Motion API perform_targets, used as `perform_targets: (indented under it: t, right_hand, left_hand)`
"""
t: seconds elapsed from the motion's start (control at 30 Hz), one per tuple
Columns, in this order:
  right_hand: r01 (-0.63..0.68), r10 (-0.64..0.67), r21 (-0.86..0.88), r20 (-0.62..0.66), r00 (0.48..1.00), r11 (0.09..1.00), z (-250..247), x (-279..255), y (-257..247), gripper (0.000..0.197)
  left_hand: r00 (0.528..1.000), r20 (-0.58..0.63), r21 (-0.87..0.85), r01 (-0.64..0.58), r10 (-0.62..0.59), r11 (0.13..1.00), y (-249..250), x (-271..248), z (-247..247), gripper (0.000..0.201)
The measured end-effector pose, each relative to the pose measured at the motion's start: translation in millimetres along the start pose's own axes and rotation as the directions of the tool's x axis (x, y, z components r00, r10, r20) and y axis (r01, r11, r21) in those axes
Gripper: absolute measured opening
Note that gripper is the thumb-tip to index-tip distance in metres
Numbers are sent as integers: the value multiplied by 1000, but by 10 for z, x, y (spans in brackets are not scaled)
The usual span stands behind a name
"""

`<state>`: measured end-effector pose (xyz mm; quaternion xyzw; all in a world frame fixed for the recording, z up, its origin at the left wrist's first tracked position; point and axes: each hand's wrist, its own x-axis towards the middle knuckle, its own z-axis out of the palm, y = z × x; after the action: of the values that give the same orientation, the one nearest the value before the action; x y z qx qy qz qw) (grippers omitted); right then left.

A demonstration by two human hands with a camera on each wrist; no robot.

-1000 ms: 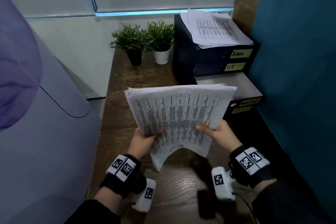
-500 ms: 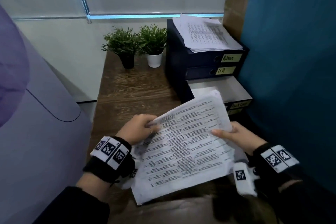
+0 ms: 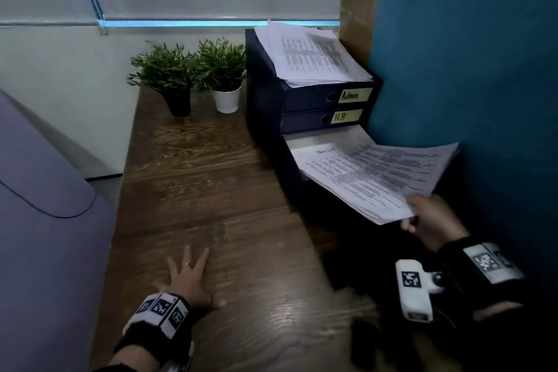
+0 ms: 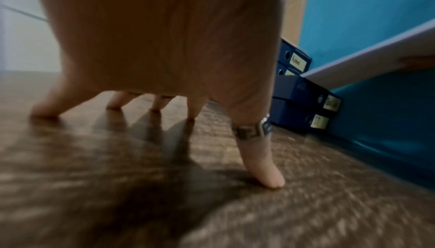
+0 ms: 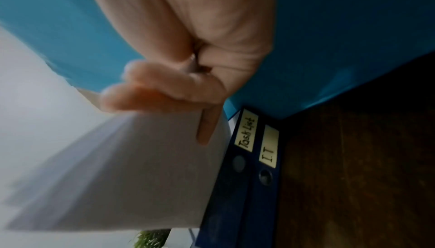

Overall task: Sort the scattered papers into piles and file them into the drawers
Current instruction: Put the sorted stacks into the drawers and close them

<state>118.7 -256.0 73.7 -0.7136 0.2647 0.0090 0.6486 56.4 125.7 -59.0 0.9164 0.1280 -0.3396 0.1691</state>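
Observation:
My right hand (image 3: 422, 214) pinches the near corner of a stack of printed papers (image 3: 374, 175), thumb on top and fingers (image 5: 150, 92) beneath. The stack (image 5: 113, 173) slopes over the pulled-out third drawer (image 3: 332, 142) of a dark blue drawer unit (image 3: 265, 106); that drawer's front reads "Task List" (image 5: 246, 133). Paper lies inside the drawer. The "Admin" and "H.R" drawers above and the "IT" drawer (image 5: 268, 155) below are closed. A second pile of papers (image 3: 314, 54) lies on top of the unit. My left hand (image 3: 187, 275) rests spread on the wooden desk (image 3: 196, 190), fingertips (image 4: 270, 181) down, holding nothing.
Two small potted plants (image 3: 193, 75) stand at the back of the desk beside the unit. A teal partition (image 3: 471, 69) closes the right side, right against the drawers. A grey rounded surface (image 3: 45, 220) borders the desk on the left.
My left hand has let go of the papers and dropped flat onto the desk. The right hand alone has carried the stack right and forward over the open drawer.

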Motion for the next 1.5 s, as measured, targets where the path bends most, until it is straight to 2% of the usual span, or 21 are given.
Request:
perform_targets:
  t: [0.1, 0.2, 0.37, 0.47, 0.53, 0.6, 0.67, 0.7, 0.73, 0.87, 0.93, 1.03, 1.2, 1.37, 1.43, 1.5]
  right_hand:
    - [-23, 24, 52, -21, 999, 998, 206, 174, -85, 29]
    - [-52, 51, 130, 7, 999, 990, 473, 405, -181, 31]
    - [-115, 127, 178, -59, 990, 977, 884, 837, -304, 30]
    - [-183, 184, 189, 13, 983, 965, 1036, 971, -285, 29]
    - [-169, 169, 191, 16, 985, 967, 1084, 986, -222, 24]
    - [-54, 70, 209, -68, 995, 976, 1095, 993, -105, 7]
    - [37, 2, 191, -196, 981, 981, 1089, 1131, 161, 57]
    - [70, -24, 183, -241, 970, 981, 1100, 1150, 279, 71]
    - [95, -53, 157, -253, 966, 983, 1121, 1114, 374, 76]
    - [74, -58, 201, -86, 995, 977, 1286, 869, 389, 63]
    - [83, -69, 170, -84, 994, 982, 1346, 930, 325, 60]
    - [50, -49, 18, -42, 998, 999, 1395, 1108, 127, 51]
    - [7, 5, -62, 190, 982, 998, 1479, 1497, -137, 64]
    - [23, 25, -148, 316, 948, 989, 1562, 1691, -229, 70]
    - [38, 25, -185, 328, 944, 982, 1541, 1752, -226, 68]
    - [147, -114, -177, 186, 976, 973, 1464, 1814, -254, 54]
  left_hand:
    - [1000, 9, -19, -5, 5, 1000, -43, 0, 83, 121]
    - [1000, 13, -95, -19, 21, 995, -97, -12, 98, 121]
    - [999, -23, -114, -32, 30, 993, -149, -10, 155, 121]
    - [998, -51, -126, -34, 28, 991, -164, 1, 183, 123]
    - [998, -59, -126, -37, 30, 991, -173, 0, 190, 124]
    - [998, -61, -130, -38, 30, 991, -175, 3, 197, 124]
    - [998, -62, -135, -36, 28, 990, -174, 2, 200, 124]
    - [998, -63, -136, -35, 27, 990, -172, 1, 199, 124]
    - [998, -61, -135, -34, 26, 990, -169, 0, 198, 124]
    - [998, -63, -138, -23, 14, 990, -149, -4, 196, 125]
    - [998, -64, -144, -19, 10, 989, -148, -6, 196, 126]
    - [997, -81, -128, -24, 14, 992, -152, 7, 205, 127]
    - [997, -70, -111, -19, 11, 994, -118, -5, 180, 127]
    - [999, -50, -82, 8, -12, 997, -107, -23, 129, 127]
    - [999, -28, -46, 16, -17, 999, -76, -43, 120, 128]
    - [999, 11, 7, 37, -37, 999, -37, -15, 118, 126]
